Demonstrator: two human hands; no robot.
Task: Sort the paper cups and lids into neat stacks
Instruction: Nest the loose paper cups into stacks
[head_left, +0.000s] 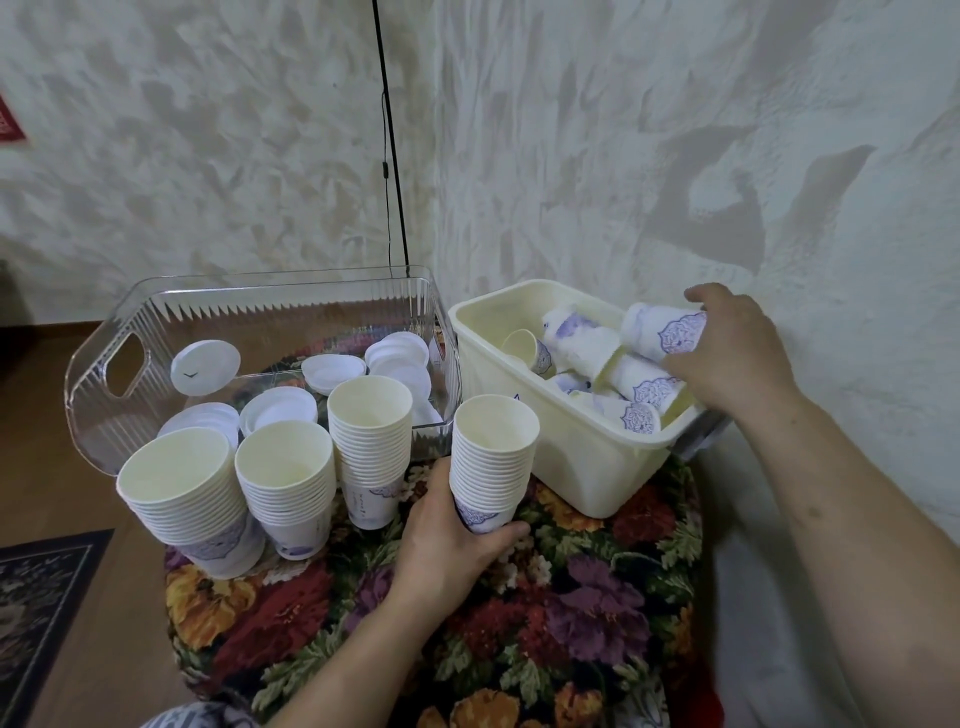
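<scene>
My left hand grips the base of an upright stack of white paper cups standing on the flowered cushion. Three more cup stacks stand to its left: one tall, one in the middle, one leaning at the far left. My right hand holds a paper cup with a purple print over the cream tub, which holds several loose cups lying on their sides. White lids lie scattered in the clear ribbed bin.
The flowered cushion carries both bins and the stacks. A black cord hangs down the textured wall corner behind. Wooden floor and a dark rug lie at the left.
</scene>
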